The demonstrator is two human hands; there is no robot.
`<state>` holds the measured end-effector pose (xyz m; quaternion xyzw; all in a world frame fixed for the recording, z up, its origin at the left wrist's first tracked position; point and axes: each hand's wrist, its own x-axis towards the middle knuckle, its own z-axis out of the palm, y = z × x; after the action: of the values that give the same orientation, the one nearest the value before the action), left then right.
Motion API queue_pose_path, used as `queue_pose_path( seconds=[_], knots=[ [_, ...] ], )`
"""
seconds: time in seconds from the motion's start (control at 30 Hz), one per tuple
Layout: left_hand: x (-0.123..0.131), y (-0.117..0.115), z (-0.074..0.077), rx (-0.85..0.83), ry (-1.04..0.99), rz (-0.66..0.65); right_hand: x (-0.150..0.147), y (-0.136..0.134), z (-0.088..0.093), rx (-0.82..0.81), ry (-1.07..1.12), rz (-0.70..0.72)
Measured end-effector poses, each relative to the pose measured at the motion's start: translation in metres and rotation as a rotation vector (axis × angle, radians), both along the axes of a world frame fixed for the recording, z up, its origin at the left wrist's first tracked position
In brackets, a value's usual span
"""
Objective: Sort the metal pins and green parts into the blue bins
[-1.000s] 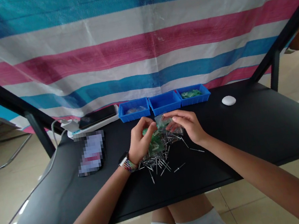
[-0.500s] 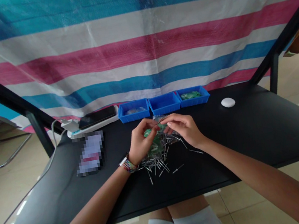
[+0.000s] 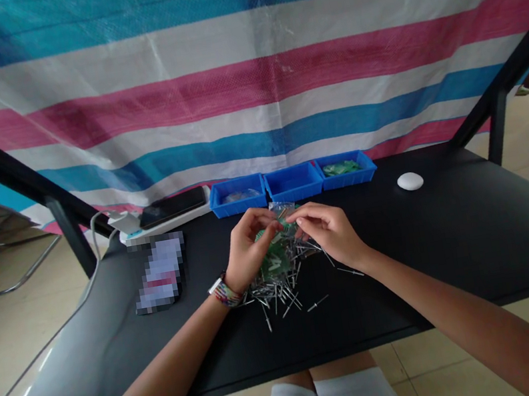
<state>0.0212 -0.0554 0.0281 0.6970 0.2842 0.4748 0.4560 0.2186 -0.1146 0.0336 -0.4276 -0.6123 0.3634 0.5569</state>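
Both hands are close together over a pile of metal pop rivets (image 3: pixel 279 288) on the black table. My left hand (image 3: pixel 250 244) has its thumb and fingertips pinched on the edge of a small clear plastic bag (image 3: pixel 282 208). Opposite it, my right hand (image 3: pixel 328 228) pinches the same bag with thumb and forefinger. The bag's lower part is hidden by the fingers. Below my left fingers lies a clear bag with green pieces (image 3: pixel 276 260), on top of the rivets. Single loose rivets (image 3: pixel 318 303) lie nearer the table's front edge.
Three blue bins stand at the back: the left bin (image 3: pixel 239 205) holds clear bags, the middle bin (image 3: pixel 295 189) shows nothing inside, the right bin (image 3: pixel 348 177) holds green pieces. A power strip (image 3: pixel 168 226), a blurred phone-like object (image 3: pixel 161 272) and a white mouse (image 3: pixel 410 182) are around.
The view has shifted slightly. My hands stay pinched at the bag, with the fingers only a little moved and the right hand slightly farther right.
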Motion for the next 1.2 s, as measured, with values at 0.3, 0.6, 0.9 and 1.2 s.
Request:
queue_pose_path(
  seconds=[0.3,0.6,0.9,1.2],
  knots=[
    [-0.009,0.02,0.004,-0.002,-0.093,0.128,0.006,0.006,-0.001,0.024,0.011,-0.057],
    [-0.032,0.058,-0.007,0.032,-0.057,0.352,0.015,0.012,-0.001,0.062,-0.075,-0.184],
    [-0.037,0.064,-0.012,-0.185,-0.178,0.268,0.039,0.019,0.006,0.052,-0.617,-0.219],
    [-0.034,0.056,-0.009,-0.075,-0.074,0.303,0.045,0.013,0.008,0.046,-1.062,-0.068]
  ],
)
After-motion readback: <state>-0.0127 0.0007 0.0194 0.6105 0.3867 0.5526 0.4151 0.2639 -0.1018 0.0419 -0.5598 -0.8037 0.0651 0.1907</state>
